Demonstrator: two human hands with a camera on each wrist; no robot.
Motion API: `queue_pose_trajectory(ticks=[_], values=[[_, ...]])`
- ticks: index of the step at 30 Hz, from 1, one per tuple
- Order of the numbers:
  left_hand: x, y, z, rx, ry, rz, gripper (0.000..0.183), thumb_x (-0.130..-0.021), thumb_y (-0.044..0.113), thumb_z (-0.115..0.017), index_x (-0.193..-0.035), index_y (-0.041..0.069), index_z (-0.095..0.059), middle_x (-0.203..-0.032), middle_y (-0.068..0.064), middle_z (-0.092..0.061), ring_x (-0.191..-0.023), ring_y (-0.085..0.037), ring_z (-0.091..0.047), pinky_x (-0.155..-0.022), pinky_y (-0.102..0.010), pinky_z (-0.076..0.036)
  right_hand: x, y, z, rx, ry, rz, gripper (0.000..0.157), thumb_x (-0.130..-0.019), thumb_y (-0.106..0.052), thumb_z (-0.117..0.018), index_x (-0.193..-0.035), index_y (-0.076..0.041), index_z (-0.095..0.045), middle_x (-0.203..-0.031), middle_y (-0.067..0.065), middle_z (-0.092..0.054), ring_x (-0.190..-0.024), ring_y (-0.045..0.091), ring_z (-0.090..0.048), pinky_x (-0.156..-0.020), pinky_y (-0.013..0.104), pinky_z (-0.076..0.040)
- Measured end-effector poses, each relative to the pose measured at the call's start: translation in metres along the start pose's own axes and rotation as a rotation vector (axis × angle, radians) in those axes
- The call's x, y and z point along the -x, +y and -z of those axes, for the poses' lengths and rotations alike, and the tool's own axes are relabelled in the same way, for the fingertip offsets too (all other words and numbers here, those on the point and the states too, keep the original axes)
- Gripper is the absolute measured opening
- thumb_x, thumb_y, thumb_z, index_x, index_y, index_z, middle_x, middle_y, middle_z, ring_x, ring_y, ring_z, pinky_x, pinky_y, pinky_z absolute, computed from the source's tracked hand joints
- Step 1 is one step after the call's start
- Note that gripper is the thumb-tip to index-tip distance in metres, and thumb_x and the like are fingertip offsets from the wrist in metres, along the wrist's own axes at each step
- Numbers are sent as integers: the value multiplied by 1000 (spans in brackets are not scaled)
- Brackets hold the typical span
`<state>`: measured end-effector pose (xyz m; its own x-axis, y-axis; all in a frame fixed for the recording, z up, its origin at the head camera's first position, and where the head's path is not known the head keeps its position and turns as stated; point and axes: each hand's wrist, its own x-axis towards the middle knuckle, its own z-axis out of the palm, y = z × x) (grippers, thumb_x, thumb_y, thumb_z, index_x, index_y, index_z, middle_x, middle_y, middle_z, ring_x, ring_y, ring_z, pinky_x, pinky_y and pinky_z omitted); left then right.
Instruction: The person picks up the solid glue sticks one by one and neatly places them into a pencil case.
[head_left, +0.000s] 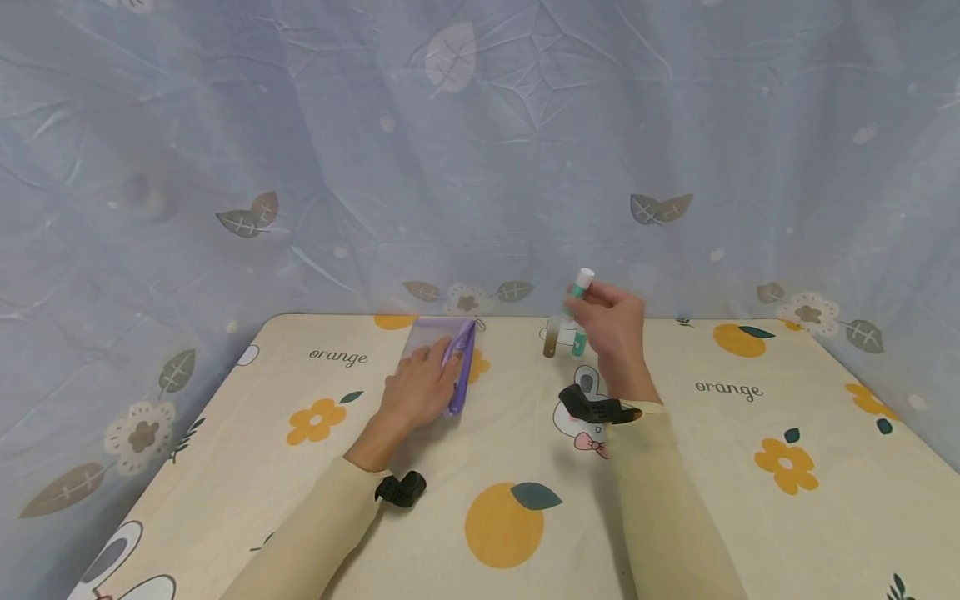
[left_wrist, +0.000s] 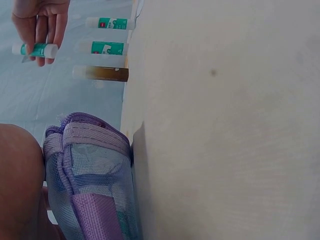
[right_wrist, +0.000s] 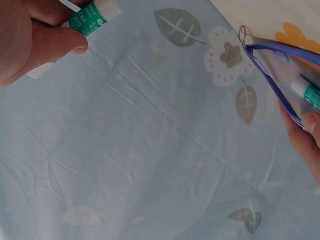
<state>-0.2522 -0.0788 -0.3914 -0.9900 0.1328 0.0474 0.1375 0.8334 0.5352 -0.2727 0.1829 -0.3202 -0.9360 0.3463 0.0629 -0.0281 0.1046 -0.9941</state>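
My right hand (head_left: pixel 618 325) holds a green-and-white glue stick (head_left: pixel 582 282) in its fingers, raised above the table. Just beneath it stand a brown glue stick (head_left: pixel 551 337) and a green one (head_left: pixel 579 343); the left wrist view shows a second green glue stick (left_wrist: pixel 107 23) in the same row. To their left, my left hand (head_left: pixel 423 383) grips a purple mesh zipper pouch (head_left: pixel 465 367), thumb at its mouth. The pouch's mouth gapes in the right wrist view, where another green glue stick (right_wrist: pixel 311 94) lies inside. Most of the pouch's far side is hidden by the hand.
A cream cloth (head_left: pixel 502 525) printed with oranges, flowers and rabbits covers the table. Behind the far edge hangs a grey-blue curtain (head_left: pixel 480 167), close to the standing glue sticks. Black straps (head_left: pixel 401 489) sit on both wrists.
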Motion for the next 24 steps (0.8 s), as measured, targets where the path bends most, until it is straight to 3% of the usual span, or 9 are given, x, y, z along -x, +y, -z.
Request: queue_pose_trajectory(ticks=[3, 10, 18, 21, 24], values=[[0, 0, 0, 1, -1, 3, 61, -113, 44, -36, -167, 15, -33, -166, -22, -43, -151, -51, -41, -114, -78, -35, 2, 0, -4, -11, -27, 1, 42, -99, -11, -73, -140, -4, -68, -138, 15, -73, -131, 26, -66, -113, 42, -51], [-1, 0, -1, -4, -1, 8, 60, -114, 44, -36, -167, 16, -34, -166, -22, -43, -151, -50, -42, -114, -77, -35, 5, 3, -14, -14, -72, 25, 39, -98, -9, -74, -137, -2, -70, -137, 18, -73, -126, 25, -65, -100, 33, -50], [-1, 0, -1, -2, 0, 9, 59, -113, 43, -36, -167, 17, -35, -165, -21, -44, -150, -50, -42, -113, -77, -36, 11, 4, -28, 11, -121, 52, 41, -98, -9, -74, -137, 1, -69, -136, 21, -72, -135, 30, -64, -113, 46, -49], [-1, 0, -1, -1, 1, 7, 59, -113, 43, -37, -166, 17, -36, -165, -21, -44, -151, -50, -42, -113, -78, -36, 13, 4, -33, 24, -130, 54, 40, -97, -10, -75, -135, 0, -70, -134, 21, -73, -129, 30, -66, -102, 37, -51], [-1, 1, 0, 1, 1, 7, 59, -113, 42, -37, -166, 17, -36, -165, -21, -45, -150, -50, -42, -113, -78, -36, 15, 5, -38, 37, -142, 51, 40, -96, -11, -76, -135, -2, -72, -132, 19, -75, -120, 27, -67, -78, 28, -46]])
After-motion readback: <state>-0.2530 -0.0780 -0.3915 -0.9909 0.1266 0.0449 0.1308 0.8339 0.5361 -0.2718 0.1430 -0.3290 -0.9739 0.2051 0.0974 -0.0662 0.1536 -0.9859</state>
